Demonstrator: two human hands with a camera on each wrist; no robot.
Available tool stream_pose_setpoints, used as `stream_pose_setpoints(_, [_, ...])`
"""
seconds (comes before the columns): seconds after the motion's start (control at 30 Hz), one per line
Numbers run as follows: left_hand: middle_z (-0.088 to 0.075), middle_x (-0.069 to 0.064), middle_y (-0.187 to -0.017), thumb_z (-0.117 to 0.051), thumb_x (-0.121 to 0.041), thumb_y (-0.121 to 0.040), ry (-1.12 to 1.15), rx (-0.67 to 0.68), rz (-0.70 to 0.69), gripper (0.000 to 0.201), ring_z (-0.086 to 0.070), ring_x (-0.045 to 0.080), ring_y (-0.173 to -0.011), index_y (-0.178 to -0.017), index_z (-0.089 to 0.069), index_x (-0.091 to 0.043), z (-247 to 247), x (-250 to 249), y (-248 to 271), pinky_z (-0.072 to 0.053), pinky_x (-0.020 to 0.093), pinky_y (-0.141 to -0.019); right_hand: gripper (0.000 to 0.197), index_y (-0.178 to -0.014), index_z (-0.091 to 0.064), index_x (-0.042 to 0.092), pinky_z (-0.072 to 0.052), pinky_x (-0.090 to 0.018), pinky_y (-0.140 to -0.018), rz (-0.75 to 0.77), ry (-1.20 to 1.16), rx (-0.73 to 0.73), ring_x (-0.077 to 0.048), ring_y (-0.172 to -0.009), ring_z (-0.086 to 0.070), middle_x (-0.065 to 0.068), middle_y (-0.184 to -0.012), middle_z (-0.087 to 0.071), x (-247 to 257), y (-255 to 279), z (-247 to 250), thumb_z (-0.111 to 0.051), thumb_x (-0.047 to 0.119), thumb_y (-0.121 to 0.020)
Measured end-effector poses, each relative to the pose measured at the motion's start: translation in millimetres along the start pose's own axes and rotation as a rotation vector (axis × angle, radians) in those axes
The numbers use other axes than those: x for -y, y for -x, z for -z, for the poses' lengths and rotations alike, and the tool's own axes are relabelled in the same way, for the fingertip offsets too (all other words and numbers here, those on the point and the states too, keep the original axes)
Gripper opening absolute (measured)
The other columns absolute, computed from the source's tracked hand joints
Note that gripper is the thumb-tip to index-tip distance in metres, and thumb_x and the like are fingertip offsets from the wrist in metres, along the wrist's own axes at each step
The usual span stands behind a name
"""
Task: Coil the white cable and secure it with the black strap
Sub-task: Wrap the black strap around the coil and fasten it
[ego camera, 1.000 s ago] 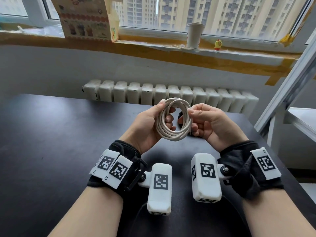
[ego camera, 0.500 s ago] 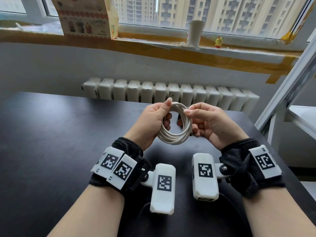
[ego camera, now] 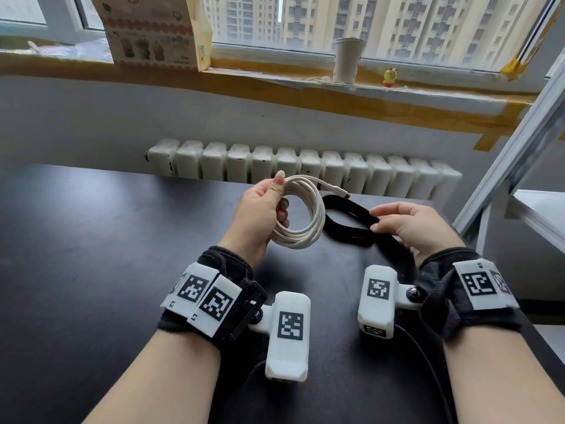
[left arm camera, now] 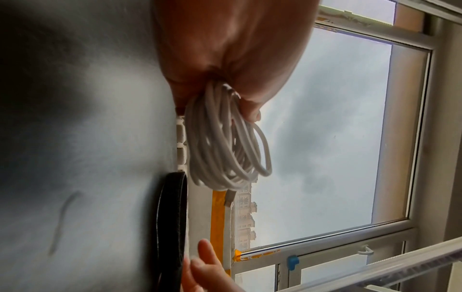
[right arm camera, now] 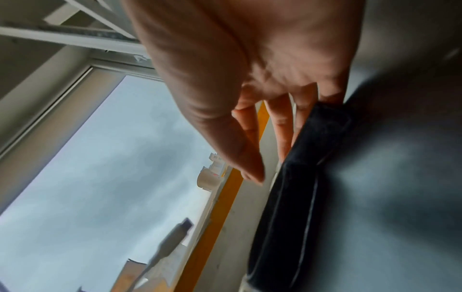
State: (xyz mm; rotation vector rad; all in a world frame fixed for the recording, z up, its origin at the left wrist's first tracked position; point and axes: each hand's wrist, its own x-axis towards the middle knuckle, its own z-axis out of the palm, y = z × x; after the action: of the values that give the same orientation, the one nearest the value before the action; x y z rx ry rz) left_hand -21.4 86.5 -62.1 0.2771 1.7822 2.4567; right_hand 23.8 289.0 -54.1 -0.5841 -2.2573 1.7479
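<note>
The white cable is wound into a coil of several loops, held above the dark table. My left hand grips the coil's left side, thumb on top and fingers through the ring. The cable's plug end sticks out to the right. In the left wrist view the coil hangs from that hand. The black strap lies in a loop on the table just right of the coil. My right hand hovers over the strap's right part with straight fingers touching it. The thumb stays apart.
The dark table ends on the right near a grey metal shelf frame. A white radiator runs behind the table's far edge. On the window sill stand a printed box, a paper cup and a small yellow figure.
My right hand has let go of the coil and moved right and down onto the strap. My left hand alone keeps the coil, and the plug end now sticks out.
</note>
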Motion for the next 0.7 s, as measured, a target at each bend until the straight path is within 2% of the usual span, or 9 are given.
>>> stream_pose_setpoints(0.03, [-0.04,0.001,-0.062,-0.043,-0.03,-0.098,0.005,0.003,0.004,0.027,-0.035,0.005,-0.04,-0.1,-0.055,-0.005,0,0,0,-0.037,0.017,-0.043,0.031,-0.071,-0.065,0.018,-0.044,-0.025,-0.064,-0.005,0.066,0.02,-0.019,-0.071,-0.053,-0.006,-0.075,-0.06,-1,0,1,-0.062,-0.012,-0.068])
stream_pose_setpoints(0.13, [-0.04,0.0,-0.063,-0.043,-0.031,-0.098,0.021,0.017,0.02,0.028,-0.035,0.005,-0.041,-0.103,-0.055,-0.005,0,-1,1,-0.037,0.017,-0.043,0.032,-0.073,-0.065,0.018,-0.039,-0.022,-0.058,-0.015,0.19,0.085,-0.011,-0.069,-0.052,-0.001,-0.077,-0.059,-1,1,3,-0.06,-0.013,-0.069])
stream_pose_setpoints(0.3, [-0.04,0.0,-0.062,-0.043,-0.03,-0.098,0.048,0.029,0.042,0.027,-0.036,0.005,-0.04,-0.103,-0.055,-0.006,-1,-2,1,-0.037,0.017,-0.043,0.026,-0.076,-0.067,0.013,-0.038,-0.02,-0.05,-0.066,0.262,0.171,-0.012,-0.052,-0.042,-0.005,-0.062,-0.057,2,4,2,-0.055,-0.01,-0.072])
stream_pose_setpoints(0.4, [-0.041,0.0,-0.062,-0.043,-0.031,-0.098,0.087,0.056,0.064,0.027,-0.036,0.005,-0.041,-0.105,-0.054,-0.006,-1,-3,2,-0.037,0.017,-0.043,0.035,-0.073,-0.071,0.012,-0.042,-0.017,-0.052,-0.019,0.158,0.202,-0.009,-0.048,-0.045,-0.005,-0.062,-0.06,8,8,-4,-0.045,-0.013,-0.074])
stream_pose_setpoints(0.47, [-0.041,0.0,-0.062,-0.043,-0.031,-0.098,0.109,0.082,0.078,0.028,-0.036,0.005,-0.042,-0.106,-0.054,-0.006,-1,-4,3,-0.037,0.017,-0.042,0.043,-0.078,-0.07,0.008,-0.051,-0.015,-0.056,0.017,-0.032,0.255,-0.011,-0.059,-0.059,-0.008,-0.073,-0.068,15,11,-8,-0.035,-0.017,-0.076])
stream_pose_setpoints(0.53, [-0.042,0.001,-0.063,-0.042,-0.03,-0.098,0.13,0.1,0.094,0.028,-0.036,0.005,-0.043,-0.107,-0.054,-0.006,-2,-6,5,-0.037,0.016,-0.041,0.048,-0.084,-0.069,0.005,-0.053,-0.015,-0.059,0.053,-0.206,0.33,-0.012,-0.069,-0.067,-0.006,-0.076,-0.072,19,14,-7,-0.031,-0.022,-0.075])
stream_pose_setpoints(0.6, [-0.045,0.002,-0.065,-0.042,-0.03,-0.098,0.158,0.111,0.103,0.027,-0.036,0.005,-0.043,-0.107,-0.053,-0.007,-2,-7,6,-0.036,0.014,-0.04,0.041,-0.087,-0.07,0.006,-0.053,-0.015,-0.061,0.101,-0.245,0.376,-0.009,-0.069,-0.068,-0.002,-0.074,-0.073,22,17,-8,-0.041,-0.023,-0.076])
stream_pose_setpoints(0.7, [-0.047,0.002,-0.066,-0.041,-0.03,-0.098,0.207,0.139,0.124,0.027,-0.036,0.005,-0.043,-0.104,-0.054,-0.007,-2,-8,6,-0.037,0.015,-0.04,0.015,-0.083,-0.072,0.012,-0.045,-0.013,-0.051,0.165,-0.089,0.333,-0.003,-0.06,-0.057,0.003,-0.074,-0.073,21,19,-11,-0.064,0.0,-0.079])
